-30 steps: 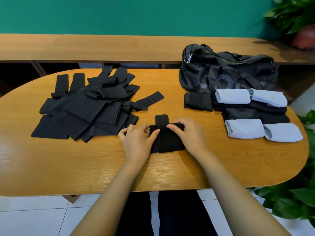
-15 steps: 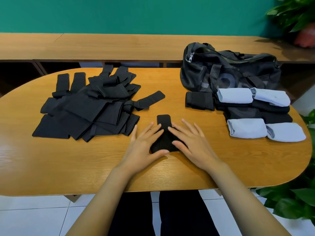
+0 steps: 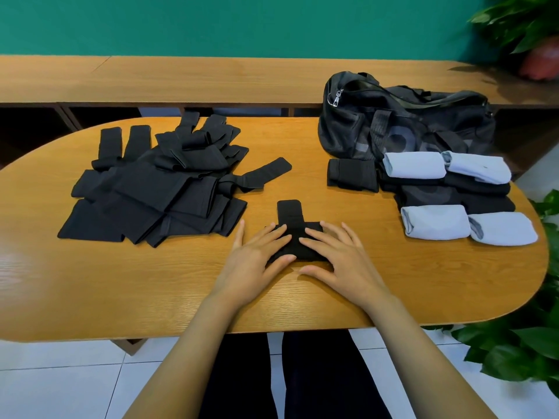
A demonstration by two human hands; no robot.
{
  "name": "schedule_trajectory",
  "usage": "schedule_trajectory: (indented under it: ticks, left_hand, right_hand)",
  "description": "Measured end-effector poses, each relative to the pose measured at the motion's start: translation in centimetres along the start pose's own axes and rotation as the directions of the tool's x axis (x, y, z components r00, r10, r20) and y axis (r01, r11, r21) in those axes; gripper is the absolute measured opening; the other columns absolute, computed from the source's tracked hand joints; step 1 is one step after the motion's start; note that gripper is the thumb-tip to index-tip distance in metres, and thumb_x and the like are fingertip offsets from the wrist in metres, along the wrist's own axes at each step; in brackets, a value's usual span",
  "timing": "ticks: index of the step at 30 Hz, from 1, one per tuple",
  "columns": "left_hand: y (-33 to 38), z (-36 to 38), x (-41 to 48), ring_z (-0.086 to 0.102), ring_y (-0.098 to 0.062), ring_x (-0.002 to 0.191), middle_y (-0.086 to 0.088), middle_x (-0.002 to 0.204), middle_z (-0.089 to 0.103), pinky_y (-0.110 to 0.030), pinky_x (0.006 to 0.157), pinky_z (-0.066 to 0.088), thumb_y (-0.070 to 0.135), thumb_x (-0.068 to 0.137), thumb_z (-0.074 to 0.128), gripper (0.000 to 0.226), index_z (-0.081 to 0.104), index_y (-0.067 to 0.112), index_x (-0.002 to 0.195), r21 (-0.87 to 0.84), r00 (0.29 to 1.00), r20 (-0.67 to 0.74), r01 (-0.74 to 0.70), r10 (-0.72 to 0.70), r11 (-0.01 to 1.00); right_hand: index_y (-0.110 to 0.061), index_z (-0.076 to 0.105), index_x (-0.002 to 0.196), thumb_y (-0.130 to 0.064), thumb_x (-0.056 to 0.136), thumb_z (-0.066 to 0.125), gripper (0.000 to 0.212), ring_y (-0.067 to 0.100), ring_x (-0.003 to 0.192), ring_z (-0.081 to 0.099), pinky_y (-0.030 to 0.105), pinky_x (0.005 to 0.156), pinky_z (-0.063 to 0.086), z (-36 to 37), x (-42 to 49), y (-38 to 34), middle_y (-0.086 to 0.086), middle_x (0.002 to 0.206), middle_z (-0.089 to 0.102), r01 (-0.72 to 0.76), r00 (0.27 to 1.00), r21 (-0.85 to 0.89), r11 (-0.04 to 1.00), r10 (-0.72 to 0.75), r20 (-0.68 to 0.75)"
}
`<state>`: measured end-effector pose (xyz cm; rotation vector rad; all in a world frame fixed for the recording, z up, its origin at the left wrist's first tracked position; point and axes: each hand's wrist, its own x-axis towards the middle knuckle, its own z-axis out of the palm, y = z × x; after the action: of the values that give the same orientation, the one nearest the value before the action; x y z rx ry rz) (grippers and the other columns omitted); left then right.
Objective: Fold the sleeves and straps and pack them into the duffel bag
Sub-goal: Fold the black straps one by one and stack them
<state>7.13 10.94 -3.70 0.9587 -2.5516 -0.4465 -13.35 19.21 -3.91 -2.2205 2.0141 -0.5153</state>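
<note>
Pressing flat on the folded black strap, the left grip and right grip lie released, fingers straight, at the near middle of the table. Half a second ago they covered more of the strap; now they sit slightly wider apart and its cross band shows. Farther left, the unfolded black pile is unchanged. To the right, rolled light-blue sleeves lie just in front of the duffel bag.

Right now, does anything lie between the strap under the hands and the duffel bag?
Yes: a folded black piece and pale rolls lie in front of the bag; lifted, the strap could likely pass over them.
</note>
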Motion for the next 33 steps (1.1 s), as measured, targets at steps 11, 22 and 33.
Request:
schedule_trajectory:
  ticks: [11,22,33]
  left_hand:
    - [0.0,0.0,-0.4,0.040,-0.003,0.136,0.011,0.141,0.054,-0.048,0.122,0.002,0.066,0.092,0.031,0.062,0.062,0.027,0.129,-0.018,0.994,-0.099,-0.047,0.045,0.999]
    - [0.3,-0.2,-0.7,0.060,-0.002,0.107,0.013,0.108,0.071,-0.048,0.119,0.016,0.053,0.092,0.048,0.041,0.072,0.024,0.109,-0.104,0.971,-0.236,-0.061,0.035,0.993]
    - [1.1,0.0,1.1,0.055,-0.009,0.074,0.008,0.069,0.061,-0.044,0.091,0.043,0.069,0.086,0.043,0.052,0.068,0.023,0.090,-0.301,0.901,-0.300,0.221,-0.313,0.927]
  right_hand:
    - [-0.029,0.063,0.127,-0.053,0.098,0.030,0.049,0.008,0.131,0.041,0.036,0.119,0.011,0.4,-0.2,0.1,-0.012,0.133,0.059,0.018,0.988,0.003,1.000,-0.018,-0.156]
    - [-0.023,0.070,0.105,-0.044,0.098,0.040,0.037,0.009,0.109,0.052,0.038,0.115,0.019,-0.2,0.2,-0.3,-0.010,0.101,0.069,0.045,0.949,0.060,0.997,-0.024,-0.315]
    - [-0.019,0.071,0.106,-0.047,0.094,0.053,0.036,0.010,0.091,0.051,0.031,0.111,0.022,-1.8,3.2,-1.3,-0.014,0.086,0.052,-0.107,0.919,0.192,0.976,0.170,-0.356]
